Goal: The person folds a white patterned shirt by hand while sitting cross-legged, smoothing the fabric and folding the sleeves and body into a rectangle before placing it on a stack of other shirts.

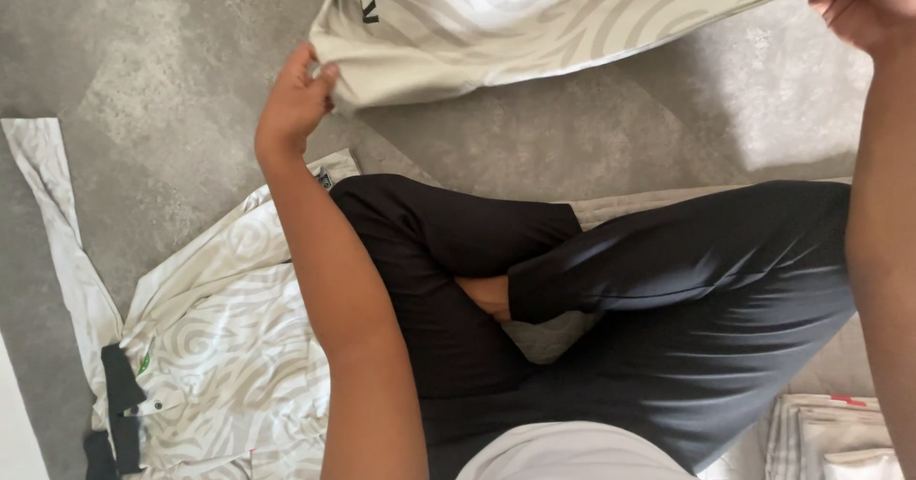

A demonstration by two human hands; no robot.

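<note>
Above lap: both hands (294,103) (859,3) apparently pinch patterned shirt (534,22).

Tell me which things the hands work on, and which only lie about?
In hand:
- left hand
- right hand
- patterned cream shirt, held stretched between them

Lying about:
- second patterned shirt
- folded cloths
- grey carpet

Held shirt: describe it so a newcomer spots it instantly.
Start at the grey floor beyond the crossed black-trousered legs. The held shirt, cream with pale swirls, is stretched between left hand and right hand. A matching shirt lies flat; only this one is lifted.
</note>
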